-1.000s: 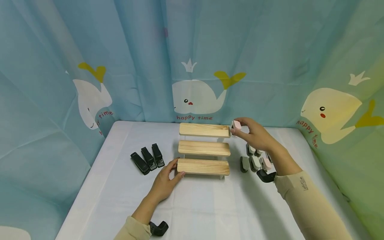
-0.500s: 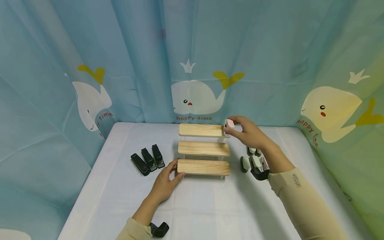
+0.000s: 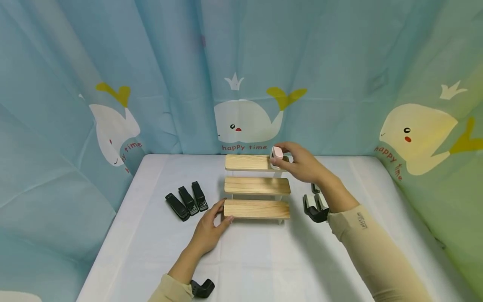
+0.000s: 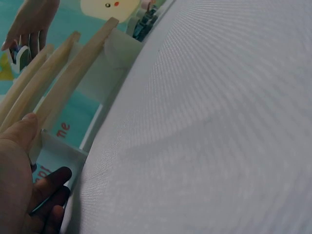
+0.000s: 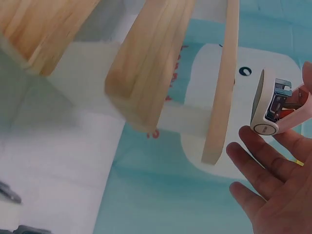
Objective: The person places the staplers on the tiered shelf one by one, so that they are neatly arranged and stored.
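Observation:
A small pink-and-white stapler (image 3: 277, 152) is pinched in my right hand (image 3: 302, 163), over the right part of the top board. In the right wrist view the stapler (image 5: 275, 107) shows its metal inside, between thumb and fingers, close to the top board's edge. The three-tier wooden display shelf (image 3: 256, 209) stands mid-table on clear side supports. At its lowest board's left end, my left hand (image 3: 209, 230) grips, thumb at the front edge; the left wrist view shows this thumb (image 4: 22, 130) against the wood and the fingers by the clear side panel.
Several black staplers (image 3: 187, 200) lie in a row left of the shelf. More light-coloured staplers (image 3: 316, 202) sit on its right, partly hidden by the right forearm and the wrist camera. A curtain (image 3: 181, 84) with whale prints hangs right behind the white-covered table (image 3: 241, 260).
My right hand has carried the pink-and-white stapler leftward, from beside the top board's right end to over the board. The left hand has stayed on the lowest board.

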Demonstrator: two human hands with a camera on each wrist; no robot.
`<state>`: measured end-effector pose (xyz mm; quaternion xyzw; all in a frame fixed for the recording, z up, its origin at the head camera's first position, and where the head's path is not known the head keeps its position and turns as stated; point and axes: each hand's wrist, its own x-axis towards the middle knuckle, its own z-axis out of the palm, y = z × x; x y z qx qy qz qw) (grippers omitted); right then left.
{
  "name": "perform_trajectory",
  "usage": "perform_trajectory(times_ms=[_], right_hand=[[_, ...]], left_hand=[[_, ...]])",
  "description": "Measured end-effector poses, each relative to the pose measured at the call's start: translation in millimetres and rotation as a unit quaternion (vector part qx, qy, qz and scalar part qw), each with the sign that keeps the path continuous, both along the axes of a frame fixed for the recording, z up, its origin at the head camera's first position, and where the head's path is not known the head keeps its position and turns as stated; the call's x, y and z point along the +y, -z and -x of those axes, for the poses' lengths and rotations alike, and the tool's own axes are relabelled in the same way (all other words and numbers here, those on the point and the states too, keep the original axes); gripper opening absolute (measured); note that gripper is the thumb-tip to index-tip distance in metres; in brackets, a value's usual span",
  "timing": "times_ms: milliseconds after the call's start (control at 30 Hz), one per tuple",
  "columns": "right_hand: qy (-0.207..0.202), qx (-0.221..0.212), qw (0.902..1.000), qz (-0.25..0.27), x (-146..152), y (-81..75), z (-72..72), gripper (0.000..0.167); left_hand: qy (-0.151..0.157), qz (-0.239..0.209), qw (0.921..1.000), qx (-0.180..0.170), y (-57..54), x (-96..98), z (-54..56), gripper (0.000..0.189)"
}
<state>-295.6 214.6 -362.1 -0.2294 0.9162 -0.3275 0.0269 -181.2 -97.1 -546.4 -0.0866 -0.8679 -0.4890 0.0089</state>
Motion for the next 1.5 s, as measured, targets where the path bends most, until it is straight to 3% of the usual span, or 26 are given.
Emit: perform_trajectory(times_ms=[367, 600, 1133, 1400, 1500], right_hand=[[-0.035, -0.033, 0.9975, 0.053, -21.8, 0.2, 3.1, 0.056], [-0.058, -0.023, 0.9965, 0.055, -32.6, 1.0, 5.6, 0.057], [-0.067, -0.002, 0.9966, 0.048, -60.7, 5.5, 9.9, 0.052], [-0.090, 0.002, 0.9936, 0.068, -72.0, 9.1, 12.4, 0.039], [-0.090, 0.005, 0.9939, 0.064, -75.8, 10.3, 12.8, 0.043]], left_hand=[[-0.002, 0.004, 1.0000, 0.008, -0.6, 0.2, -1.2, 0.067], [0.004, 0.003, 1.0000, 0.006, 0.5, 0.8, -0.1, 0.068], [0.000, 0.004, 1.0000, 0.003, 0.6, 0.3, 0.0, 0.068], [0.000, -0.001, 1.0000, 0.003, 2.1, 0.1, 0.2, 0.069], [-0.001, 0.000, 1.0000, 0.002, 1.8, 0.1, -0.1, 0.069]])
